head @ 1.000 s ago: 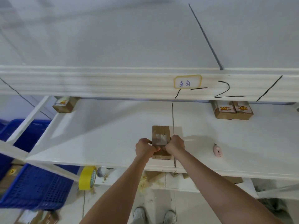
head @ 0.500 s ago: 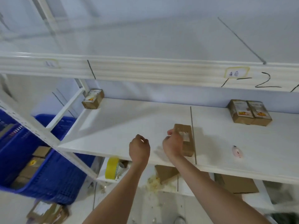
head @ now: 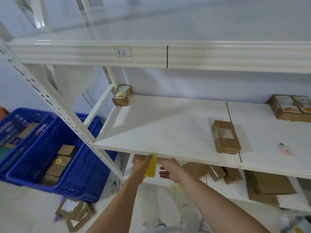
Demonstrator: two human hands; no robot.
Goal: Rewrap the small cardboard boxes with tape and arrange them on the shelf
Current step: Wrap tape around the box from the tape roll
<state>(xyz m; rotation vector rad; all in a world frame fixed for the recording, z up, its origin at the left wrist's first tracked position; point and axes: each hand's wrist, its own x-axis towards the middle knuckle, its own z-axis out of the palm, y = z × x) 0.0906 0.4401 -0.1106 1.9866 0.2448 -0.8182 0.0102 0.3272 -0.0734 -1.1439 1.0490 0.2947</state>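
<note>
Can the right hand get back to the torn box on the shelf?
Probably yes: the right hand is open, just under the shelf edge, and nothing lies between that edge and the torn box.

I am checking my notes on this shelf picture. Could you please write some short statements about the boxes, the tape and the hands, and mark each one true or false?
1. The left hand reaches under the shelf board to the yellow tape roll. True.
2. The right hand holds the brown cardboard box. False: the box lies alone on the board, and the right hand is lower, beside the tape.
3. The blue basket on the floor contains small boxes. True.
4. The pink utility knife lies to the left of the brown box. False: it lies to its right.
5. Two labelled boxes sit side by side at the back right. True.
</note>
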